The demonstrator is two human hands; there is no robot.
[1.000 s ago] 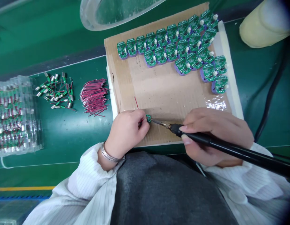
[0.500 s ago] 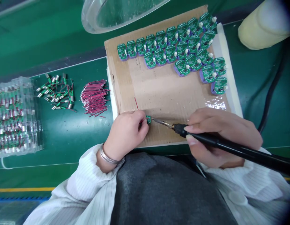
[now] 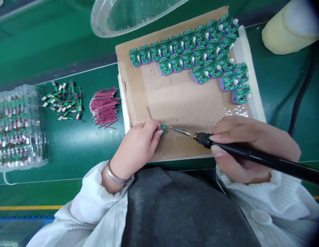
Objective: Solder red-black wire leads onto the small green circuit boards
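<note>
My left hand is closed in a pinch near the front of the cardboard sheet. A thin red wire sticks out beyond its fingers. Right at the fingertips a small green circuit board shows in part; the fingers hide the rest, and I cannot tell whether they grip it too. My right hand is wrapped round the black handle of a soldering iron. The iron's tip points left, a short gap away from the small board.
Rows of green circuit boards on purple bases cover the back and right of the cardboard. Left of it lie a pile of red wires, small metal parts with leads and stacked clear trays. A clear rim overhangs the back.
The soldering iron has drawn back to the right, its tip now off the small board. My left hand has shifted slightly, and more of the board shows.
</note>
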